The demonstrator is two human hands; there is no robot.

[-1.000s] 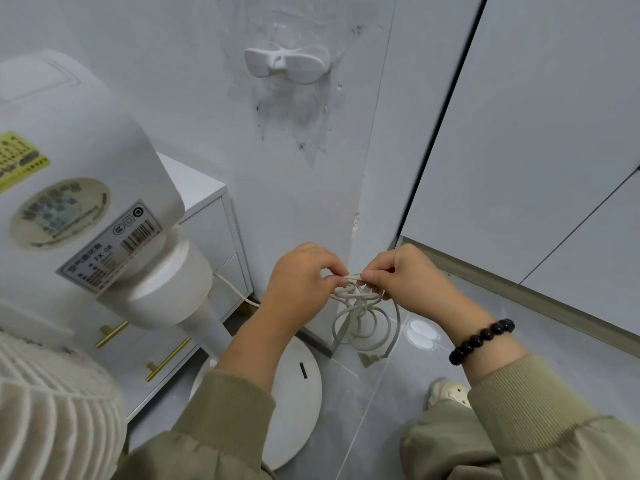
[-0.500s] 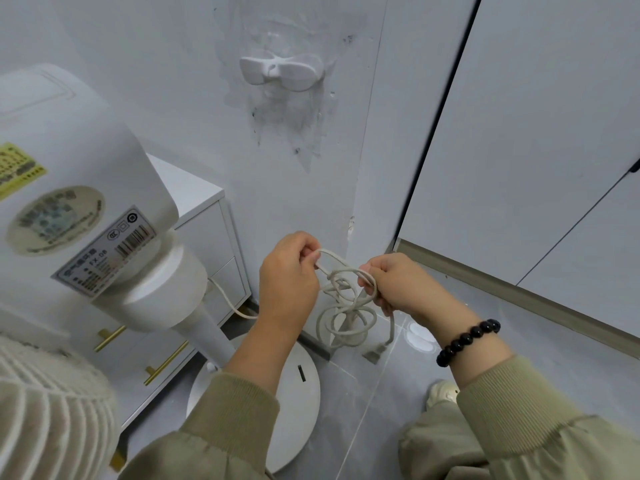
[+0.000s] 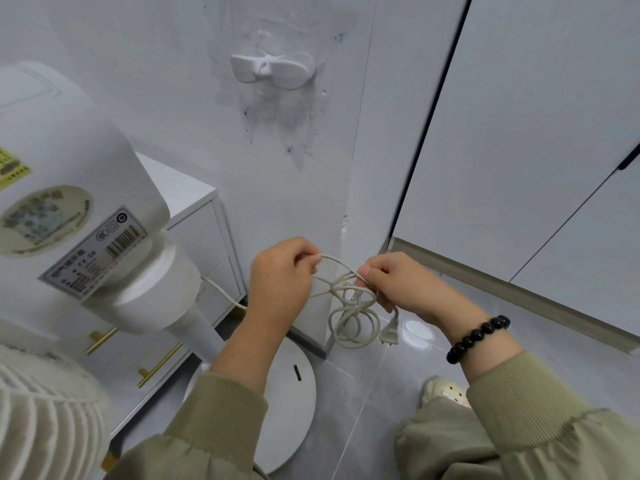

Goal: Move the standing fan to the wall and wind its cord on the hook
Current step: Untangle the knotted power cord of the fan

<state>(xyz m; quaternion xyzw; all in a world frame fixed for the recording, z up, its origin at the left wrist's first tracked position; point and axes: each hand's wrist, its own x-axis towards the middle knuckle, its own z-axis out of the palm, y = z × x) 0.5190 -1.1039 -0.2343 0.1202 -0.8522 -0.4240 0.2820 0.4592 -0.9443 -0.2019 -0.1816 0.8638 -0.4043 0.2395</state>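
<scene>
Fingers: left hand (image 3: 282, 278) pinched shut on one loop of the cord (image 3: 349, 306); right hand (image 3: 398, 285) pinched shut on the gathered bundle, thumb on top.
Cord: pale, bunched into several loose loops between the two hands, hanging below them; one strand running left to the fan's neck.
Plug (image 3: 389, 332): dangling free just under the right hand, prongs down, not touching the floor as far as can be told.
Bracelet (image 3: 478, 337): dark beads on the right wrist, above an olive cuff.
Fan (image 3: 79, 202): white, standing at left, round base (image 3: 291, 396) on the grey floor close to the wall corner, grille at lower left.
Drawer unit (image 3: 194, 209): white with brass handles, behind the fan, against the wall.
Hook (image 3: 273, 69): white, two-armed, fixed high on the wall well above the hands, bare of cord.
Done, judged: fan placed near the wall; cord roughly coiled in hand.
Left, judged: tidying the loops, lifting the bundle, winding or hanging it on the hook.
</scene>
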